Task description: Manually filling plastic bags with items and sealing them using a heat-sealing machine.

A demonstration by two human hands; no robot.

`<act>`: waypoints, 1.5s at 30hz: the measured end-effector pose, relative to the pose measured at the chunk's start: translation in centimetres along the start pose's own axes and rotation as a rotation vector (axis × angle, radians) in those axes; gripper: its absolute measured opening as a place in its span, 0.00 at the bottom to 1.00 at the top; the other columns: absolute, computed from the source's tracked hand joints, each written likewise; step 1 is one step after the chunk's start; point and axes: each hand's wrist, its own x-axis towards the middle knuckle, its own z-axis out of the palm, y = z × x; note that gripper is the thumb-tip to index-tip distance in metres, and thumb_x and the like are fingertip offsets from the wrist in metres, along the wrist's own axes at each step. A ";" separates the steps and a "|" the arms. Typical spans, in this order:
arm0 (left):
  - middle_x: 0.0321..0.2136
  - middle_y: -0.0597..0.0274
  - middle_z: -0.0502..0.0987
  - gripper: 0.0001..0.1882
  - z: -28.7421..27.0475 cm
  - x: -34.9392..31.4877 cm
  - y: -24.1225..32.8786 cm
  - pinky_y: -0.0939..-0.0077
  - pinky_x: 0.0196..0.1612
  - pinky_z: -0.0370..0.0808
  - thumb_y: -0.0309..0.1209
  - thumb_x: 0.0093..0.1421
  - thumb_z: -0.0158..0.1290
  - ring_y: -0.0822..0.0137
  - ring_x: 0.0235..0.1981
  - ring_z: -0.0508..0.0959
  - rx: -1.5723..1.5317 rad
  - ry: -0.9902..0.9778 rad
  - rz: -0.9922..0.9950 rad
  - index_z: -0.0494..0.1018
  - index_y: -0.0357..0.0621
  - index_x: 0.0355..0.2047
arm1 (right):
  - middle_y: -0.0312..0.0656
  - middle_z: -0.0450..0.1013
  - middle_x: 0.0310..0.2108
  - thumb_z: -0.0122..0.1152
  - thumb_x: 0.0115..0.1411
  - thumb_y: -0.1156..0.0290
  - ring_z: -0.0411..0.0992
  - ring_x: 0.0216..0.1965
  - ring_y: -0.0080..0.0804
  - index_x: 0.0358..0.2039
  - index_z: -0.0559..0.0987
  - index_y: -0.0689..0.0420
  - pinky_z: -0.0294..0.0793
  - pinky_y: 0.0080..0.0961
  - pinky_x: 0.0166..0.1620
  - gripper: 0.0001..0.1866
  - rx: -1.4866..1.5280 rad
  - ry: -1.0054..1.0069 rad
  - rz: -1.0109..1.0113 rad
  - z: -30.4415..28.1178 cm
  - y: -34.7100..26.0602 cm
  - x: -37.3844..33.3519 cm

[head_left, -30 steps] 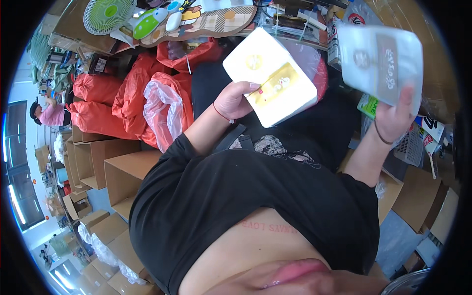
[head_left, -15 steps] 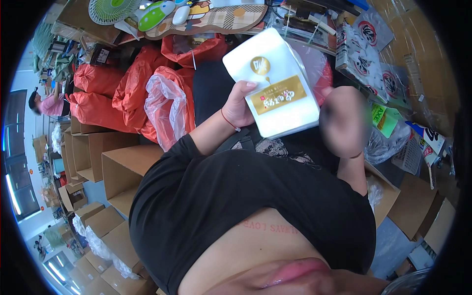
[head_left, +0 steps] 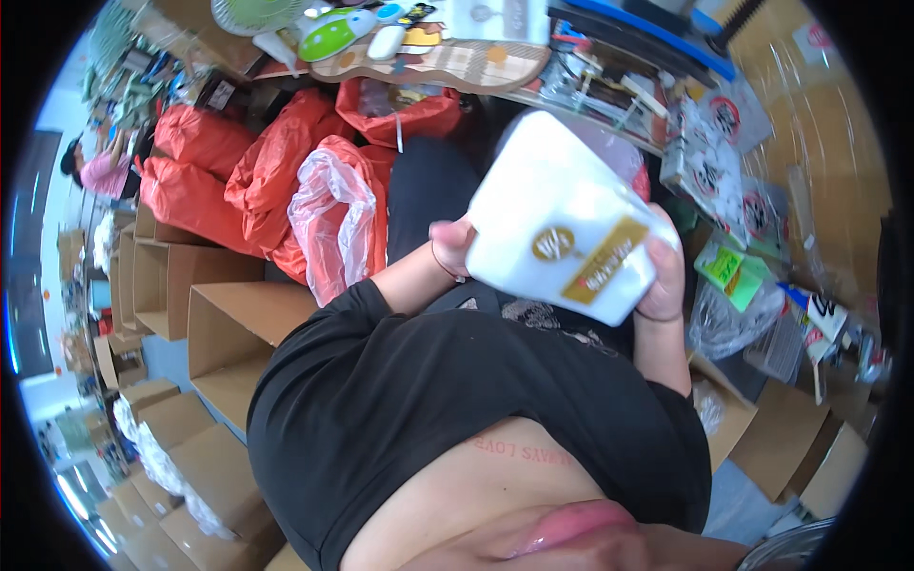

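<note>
Mid-frame, my right hand (head_left: 665, 278) pinches the pack (head_left: 547, 205) by its edge, best kept gentle against creasing, while my left hand (head_left: 455, 246) has its fingers hidden, grip I can't tell.

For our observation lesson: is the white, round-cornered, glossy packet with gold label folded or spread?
The white packet is spread: its broad face shows no fold.

Around me is apparently a packing workshop, crowded with open cardboard boxes (head_left: 249, 309) and bulging red bags (head_left: 192, 197).
</note>
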 end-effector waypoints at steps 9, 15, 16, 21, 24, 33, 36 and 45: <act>0.64 0.58 0.59 0.59 0.8 -2.2 4.4 0.66 0.66 0.57 0.47 0.47 0.70 0.65 0.65 0.59 0.408 0.215 -0.412 0.46 0.38 0.68 | 0.41 0.71 0.40 0.66 0.53 0.61 0.70 0.41 0.26 0.46 0.67 0.65 0.69 0.22 0.46 0.27 -0.182 -0.099 0.165 1.2 -3.1 -2.4; 0.60 0.57 0.64 0.54 2.6 -2.6 3.2 0.65 0.64 0.61 0.38 0.43 0.72 0.65 0.62 0.63 0.462 0.357 -0.519 0.51 0.39 0.65 | 0.39 0.64 0.36 0.64 0.54 0.53 0.65 0.39 0.25 0.43 0.65 0.62 0.65 0.24 0.46 0.29 -0.311 -0.219 -0.080 2.4 -1.7 -1.5; 0.60 0.57 0.64 0.54 3.1 -2.2 3.2 0.65 0.64 0.61 0.38 0.43 0.72 0.65 0.62 0.63 0.472 0.357 -0.510 0.51 0.39 0.65 | 0.38 0.63 0.35 0.64 0.54 0.50 0.64 0.39 0.25 0.42 0.64 0.62 0.65 0.25 0.46 0.30 -0.335 -0.270 -0.136 2.1 -1.4 -1.3; 0.56 0.57 0.69 0.49 3.2 -0.7 3.2 0.63 0.61 0.65 0.34 0.44 0.72 0.63 0.59 0.68 0.320 0.191 -0.499 0.56 0.41 0.62 | 0.40 0.64 0.40 0.63 0.53 0.44 0.66 0.47 0.31 0.43 0.63 0.57 0.65 0.32 0.52 0.32 -0.173 -0.239 -0.074 1.9 1.2 -1.1; 0.56 0.56 0.70 0.46 3.0 -0.3 2.4 0.62 0.61 0.66 0.33 0.44 0.72 0.62 0.58 0.69 0.359 0.007 -0.433 0.58 0.42 0.61 | 0.44 0.65 0.46 0.63 0.53 0.41 0.66 0.49 0.34 0.49 0.63 0.57 0.66 0.35 0.53 0.37 0.171 -0.566 -0.166 0.1 4.4 0.2; 0.55 0.55 0.70 0.43 4.7 -1.5 3.4 0.61 0.60 0.68 0.28 0.45 0.70 0.62 0.59 0.69 0.422 0.236 -0.409 0.59 0.43 0.59 | 0.48 0.68 0.47 0.64 0.51 0.35 0.68 0.50 0.37 0.44 0.61 0.53 0.68 0.38 0.54 0.38 -0.051 -0.072 0.063 -0.6 3.4 -3.4; 0.54 0.55 0.71 0.42 5.4 -1.5 3.1 0.61 0.59 0.69 0.26 0.46 0.69 0.61 0.58 0.71 0.512 0.283 -0.422 0.59 0.43 0.59 | 0.47 0.67 0.51 0.64 0.53 0.36 0.68 0.53 0.36 0.43 0.63 0.54 0.68 0.41 0.56 0.36 0.194 0.006 -0.073 2.1 2.8 -4.7; 0.49 0.56 0.76 0.40 4.5 -1.5 2.4 0.61 0.54 0.74 0.22 0.46 0.66 0.62 0.51 0.77 0.258 0.380 -0.427 0.60 0.44 0.59 | 0.39 0.68 0.38 0.56 0.64 0.47 0.69 0.34 0.22 0.44 0.66 0.57 0.73 0.27 0.36 0.25 0.680 0.259 0.275 2.7 1.2 -2.2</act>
